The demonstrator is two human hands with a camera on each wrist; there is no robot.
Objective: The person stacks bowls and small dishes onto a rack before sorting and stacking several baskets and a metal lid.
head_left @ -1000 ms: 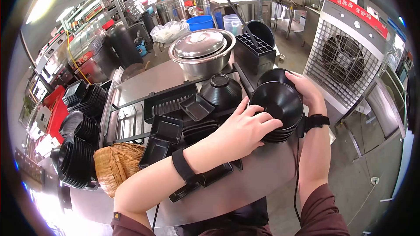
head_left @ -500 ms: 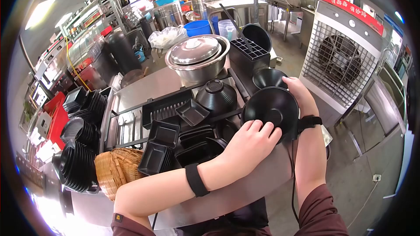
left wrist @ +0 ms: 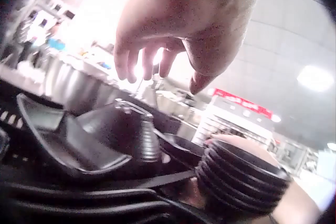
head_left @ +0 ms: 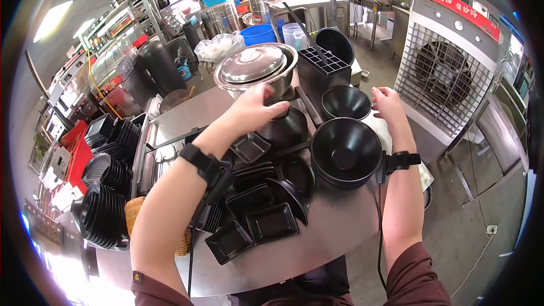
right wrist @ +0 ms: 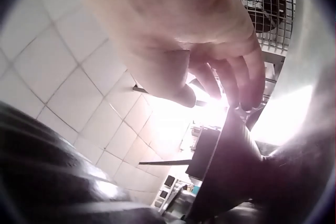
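My left hand [head_left: 258, 110] hovers over the upturned ribbed black bowls [head_left: 288, 127], its fingers spread and hanging loosely. In the left wrist view a gap shows between those fingers and the upturned bowls [left wrist: 123, 129]. A stack of black bowls [head_left: 345, 150] stands upright at the table's right front. Just behind it sits another black bowl [head_left: 347, 101], also facing up. Beside that rear bowl is my right hand [head_left: 389, 106], fingers loosely bent and holding nothing. In the right wrist view its fingertips are right at a dark bowl's rim [right wrist: 231, 129].
Several rectangular black dishes [head_left: 272, 224] lie in front of the upturned bowls. More stacked black dishware [head_left: 102, 209] and a wicker basket [head_left: 134, 212] stand left. Behind are a lidded steel pot [head_left: 255, 71] and a black gridded holder [head_left: 324, 68].
My left hand has left the bowl stack and moved up and left to above the upturned bowls. My right hand has let go of the bowl rim and drawn slightly away.
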